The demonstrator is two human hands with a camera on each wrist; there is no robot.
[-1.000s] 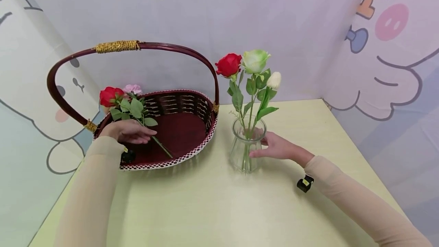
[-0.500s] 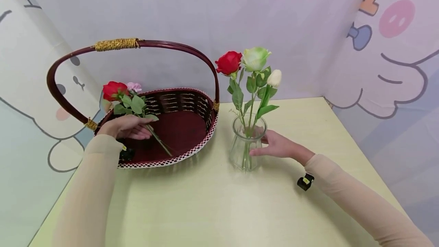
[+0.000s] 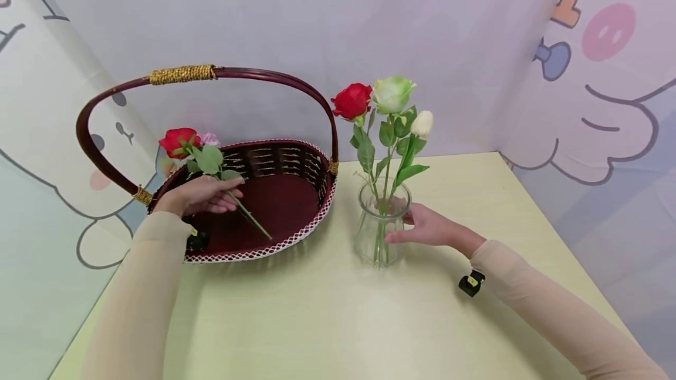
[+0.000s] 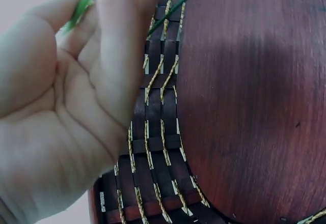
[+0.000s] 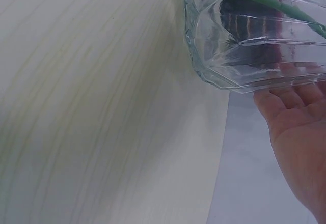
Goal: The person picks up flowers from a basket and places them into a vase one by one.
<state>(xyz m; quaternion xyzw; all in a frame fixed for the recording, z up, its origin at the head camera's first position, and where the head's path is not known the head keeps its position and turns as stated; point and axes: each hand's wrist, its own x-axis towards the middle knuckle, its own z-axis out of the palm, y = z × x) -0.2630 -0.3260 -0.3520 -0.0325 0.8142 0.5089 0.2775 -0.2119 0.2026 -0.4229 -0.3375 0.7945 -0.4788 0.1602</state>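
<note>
In the head view, my left hand [image 3: 203, 195] is over the left part of a dark red woven basket [image 3: 285, 192]. It pinches the green stem of a red rose [image 3: 179, 142] between thumb and fingers; the stem slants down to the right across the basket. Beyond the rose shows a pink flower [image 3: 210, 139], mostly hidden. Around the right side of a clear glass vase [image 3: 364, 245] my right hand [image 3: 430, 227] holds on, thumb in front and fingers behind. Standing in the vase are another red rose [image 3: 352, 101], a pale green rose [image 3: 393, 94] and a white tulip [image 3: 422, 124].
The basket's tall arched handle [image 3: 274, 74] rises over its opening, wrapped in gold cord at the top. Both stand on a pale wooden table [image 3: 317, 321]. A curtain [image 3: 253, 10] with cartoon figures closes off the back and sides.
My left thumb and fingers have come together on the rose's stem. The rose has shifted slightly to the right. My right hand stays on the vase.
</note>
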